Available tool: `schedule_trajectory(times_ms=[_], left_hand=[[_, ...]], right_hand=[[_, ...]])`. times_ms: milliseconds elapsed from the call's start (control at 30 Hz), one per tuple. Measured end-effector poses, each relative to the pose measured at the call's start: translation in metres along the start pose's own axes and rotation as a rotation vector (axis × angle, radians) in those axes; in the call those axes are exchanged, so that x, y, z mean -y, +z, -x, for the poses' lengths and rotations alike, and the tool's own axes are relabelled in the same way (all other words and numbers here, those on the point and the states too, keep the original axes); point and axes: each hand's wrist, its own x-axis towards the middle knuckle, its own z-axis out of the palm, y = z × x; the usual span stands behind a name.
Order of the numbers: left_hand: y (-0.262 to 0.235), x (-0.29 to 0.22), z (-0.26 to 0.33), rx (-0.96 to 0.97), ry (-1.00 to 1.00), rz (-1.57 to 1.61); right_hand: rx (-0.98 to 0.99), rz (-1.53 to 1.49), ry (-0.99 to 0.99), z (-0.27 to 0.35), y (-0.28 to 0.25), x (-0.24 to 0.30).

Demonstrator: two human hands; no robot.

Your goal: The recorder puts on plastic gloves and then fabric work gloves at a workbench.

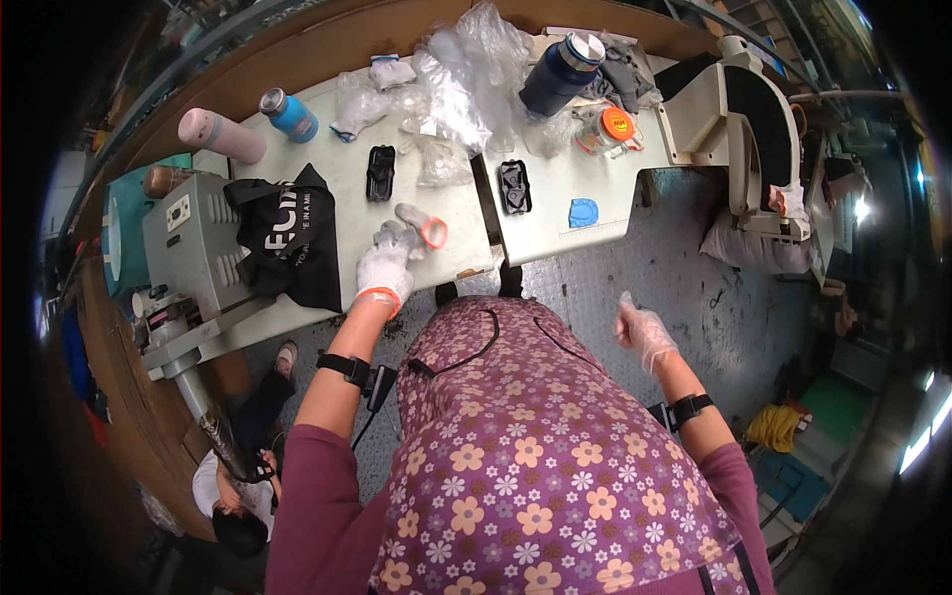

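My left hand (383, 270), in a white work glove with grey fingers and an orange cuff, is over the left table near its front edge. Its curled fingers are on a second work glove (420, 224), grey with an orange cuff opening, and seem to grip it; the exact contact is hard to make out. My right hand (645, 335) wears a thin clear plastic glove. It hangs off the table, over the floor at the right, fingers curled in with no object visible in them. Black straps with small devices sit on both forearms.
Left of my left hand lies a black bag (297, 238) beside a grey machine (188, 233). Black trays (381, 173), clear plastic bags (451, 89), bottles (555, 79), an orange-lidded jar (610, 131) and a blue patch (584, 212) occupy the tables. Another machine (749, 129) stands right; a person (238, 496) sits lower left.
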Motion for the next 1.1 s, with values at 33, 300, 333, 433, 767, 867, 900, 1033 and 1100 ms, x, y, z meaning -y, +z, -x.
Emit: schedule_trajectory(times_ms=[33, 300, 333, 433, 767, 867, 900, 1033, 1100], left_hand=[[0.001, 0.001, 0.004, 0.009, -0.035, 0.011], [-0.004, 0.016, 0.02, -0.158, -0.079, 0.44], [-0.005, 0.016, 0.019, -0.164, -0.088, 0.501], [-0.005, 0.009, 0.02, -0.147, -0.181, 0.626], [-0.005, -0.021, 0.013, -0.083, -0.098, 0.347], [-0.002, -0.033, 0.017, -0.164, -0.231, 0.336], [-0.002, -0.038, 0.019, -0.18, -0.303, 0.348], [0.0, -0.06, 0.026, -0.18, -0.502, 0.589], [0.002, -0.074, 0.03, -0.234, -0.474, 0.566]], right_hand=[[-0.019, 0.02, -0.018, 0.001, -0.001, -0.003], [-0.073, -0.147, 0.071, 0.002, -0.015, -0.037], [-0.089, -0.178, 0.107, 0.002, -0.017, -0.039], [-0.108, -0.264, 0.075, 0.008, -0.023, -0.042], [-0.284, -0.481, -0.284, -0.003, -0.121, 0.014], [-0.661, -0.169, -0.651, -0.01, -0.171, 0.04], [-0.76, -0.102, -0.757, -0.01, -0.192, 0.048], [-1.282, 0.396, -0.868, -0.019, -0.274, 0.084], [-1.4, 0.643, -0.817, -0.029, -0.304, 0.102]])
